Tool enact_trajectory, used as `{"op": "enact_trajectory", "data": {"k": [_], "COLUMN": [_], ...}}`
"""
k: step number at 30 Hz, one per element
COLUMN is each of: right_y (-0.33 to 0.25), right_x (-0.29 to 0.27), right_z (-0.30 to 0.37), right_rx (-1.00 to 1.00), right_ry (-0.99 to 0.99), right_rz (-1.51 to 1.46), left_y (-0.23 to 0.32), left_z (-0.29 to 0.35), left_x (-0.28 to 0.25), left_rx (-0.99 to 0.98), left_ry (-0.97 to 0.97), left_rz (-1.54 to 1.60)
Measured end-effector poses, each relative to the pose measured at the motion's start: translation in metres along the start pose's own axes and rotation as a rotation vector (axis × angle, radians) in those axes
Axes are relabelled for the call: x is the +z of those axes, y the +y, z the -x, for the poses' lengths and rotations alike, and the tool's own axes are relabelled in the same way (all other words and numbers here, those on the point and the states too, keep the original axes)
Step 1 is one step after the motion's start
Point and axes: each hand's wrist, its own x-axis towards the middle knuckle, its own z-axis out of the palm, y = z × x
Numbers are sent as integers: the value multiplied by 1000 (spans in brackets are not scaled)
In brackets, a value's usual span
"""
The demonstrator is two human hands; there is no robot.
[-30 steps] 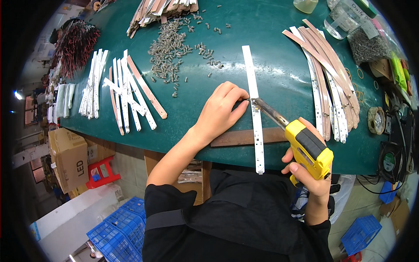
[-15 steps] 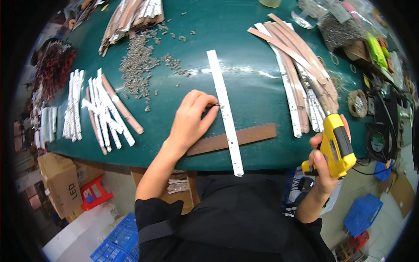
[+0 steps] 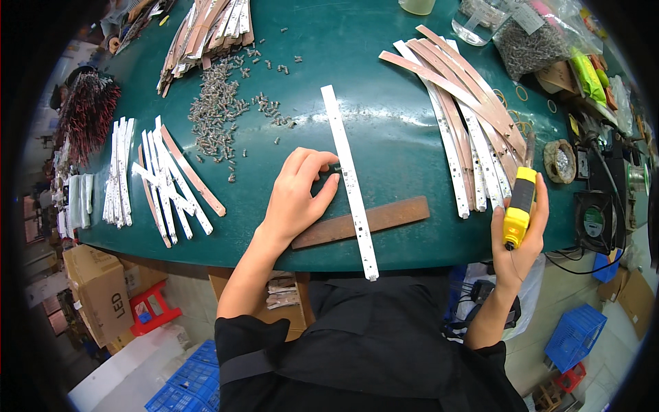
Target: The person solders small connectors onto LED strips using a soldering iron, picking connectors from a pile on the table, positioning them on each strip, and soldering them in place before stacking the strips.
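Observation:
A narrow white LED circuit strip [image 3: 352,187] lies nearly upright in the picture, crossing a dark brown wooden bar [image 3: 398,212] near the table's front edge. At the strip's left edge my left hand [image 3: 292,196] is closed in a pinch on a small metal part [image 3: 337,167], mostly hidden by the fingertips. My right hand [image 3: 527,253] wraps round the handle of a yellow and black soldering gun [image 3: 519,206]. Its tip points away from me, beside the far end of the strips on the right and left of a round tip cleaner [image 3: 559,163].
Small metal parts [image 3: 214,113] lie heaped at the back left. Circuit strips sit in a right-hand pile [image 3: 456,110], a left group [image 3: 165,178] and a back stack [image 3: 209,31]. A bag of metal parts [image 3: 532,48] and a small fan [image 3: 594,223] stand right.
My right hand has turned the soldering gun, so its body now stands more upright in the picture, and the hand moved slightly. My left hand keeps its pinch beside the strip. The view shifted slightly.

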Motion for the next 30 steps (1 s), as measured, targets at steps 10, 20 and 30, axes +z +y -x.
{"op": "enact_trajectory", "data": {"k": [10,20,30], "right_y": [-15,-67,-64], "right_x": [-26,14,40], "right_z": [5,31,64], "right_rx": [381,439,54], "right_ry": [213,-26,-479], "right_rz": [-1080,-1145,-859], "left_y": [19,35,-33], "left_z": [-6,13,37], "left_x": [-20,-28,-132], "left_rx": [524,818,353], "left_ry": [-381,-89,116], "left_rz": [207,-278,-855]}}
